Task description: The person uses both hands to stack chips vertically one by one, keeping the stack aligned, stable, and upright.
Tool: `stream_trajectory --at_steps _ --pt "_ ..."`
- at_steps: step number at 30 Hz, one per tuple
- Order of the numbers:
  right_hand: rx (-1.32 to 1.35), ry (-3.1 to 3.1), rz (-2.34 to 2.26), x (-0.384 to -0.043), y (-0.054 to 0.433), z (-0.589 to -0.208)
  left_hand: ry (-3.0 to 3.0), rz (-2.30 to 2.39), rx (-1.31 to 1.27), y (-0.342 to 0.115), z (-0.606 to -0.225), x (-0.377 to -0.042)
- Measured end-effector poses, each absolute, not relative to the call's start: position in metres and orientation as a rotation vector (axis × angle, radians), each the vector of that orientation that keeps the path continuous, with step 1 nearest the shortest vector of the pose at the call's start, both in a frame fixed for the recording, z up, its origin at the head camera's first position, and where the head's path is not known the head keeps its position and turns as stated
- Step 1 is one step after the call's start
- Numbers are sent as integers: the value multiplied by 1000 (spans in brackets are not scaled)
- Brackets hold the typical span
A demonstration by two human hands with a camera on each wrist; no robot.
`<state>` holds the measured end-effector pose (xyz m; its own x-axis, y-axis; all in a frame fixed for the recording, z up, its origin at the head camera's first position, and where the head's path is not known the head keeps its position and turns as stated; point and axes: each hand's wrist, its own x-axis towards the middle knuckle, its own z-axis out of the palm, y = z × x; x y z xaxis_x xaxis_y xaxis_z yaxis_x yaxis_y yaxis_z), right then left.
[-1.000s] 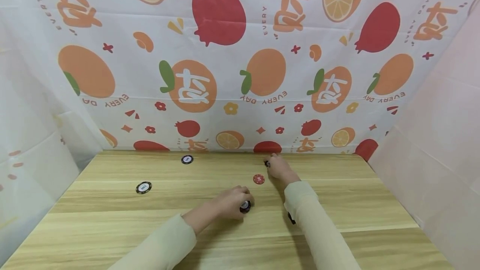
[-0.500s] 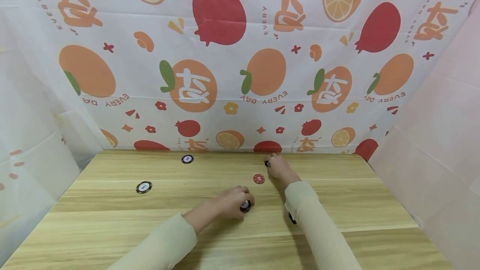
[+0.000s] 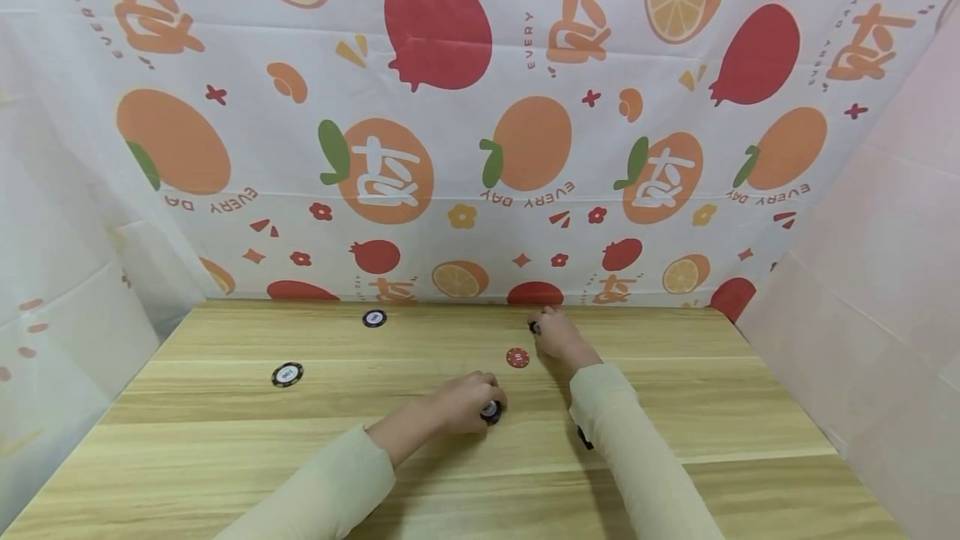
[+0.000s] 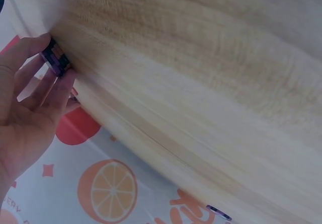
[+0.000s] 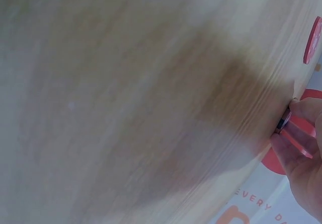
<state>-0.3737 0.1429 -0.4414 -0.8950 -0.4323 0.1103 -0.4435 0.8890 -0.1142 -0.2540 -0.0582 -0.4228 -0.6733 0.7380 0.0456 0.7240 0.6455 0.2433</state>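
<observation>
Both hands are partly closed, each pinching something dark. Nearest me, the left hand (image 3: pixel 463 407), just below the middle of the frame, has thumb and fingers curled round a dark chip stack (image 3: pixel 491 412). A printed face looks up toward the head camera, and the left wrist view shows banded sides. It's round, so no long side points anywhere; I can't tell whether it sits level or leans.

Lower right of centre, a dark object (image 3: pixel 584 438) peeks out beside the right sleeve (image 3: pixel 637 457), mostly hidden. At the left, a black chip (image 3: pixel 288 374) marked 100 lies flat, well apart from the left hand, with a stretch of wood table (image 3: pixel 225 457) between them. More wood spreads to the right of the right arm. Past the left hand lies a flat red chip (image 3: pixel 517 357) marked 10, just beside the right hand (image 3: pixel 558 333). That one pinches a small dark chip (image 3: pixel 535 327) between thumb and fingertips, close to the table's far edge, which limits room beyond. Also near that edge, left of centre, another flat chip (image 3: pixel 375 318) lies. Behind hangs a fruit-print cloth (image 3: pixel 465 157).
</observation>
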Motion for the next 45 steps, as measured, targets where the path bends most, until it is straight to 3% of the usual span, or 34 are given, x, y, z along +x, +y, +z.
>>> stream_trajectory --at_steps 45 --pt "778 -2947 413 -370 152 -442 2806 423 1201 -61 -426 -251"
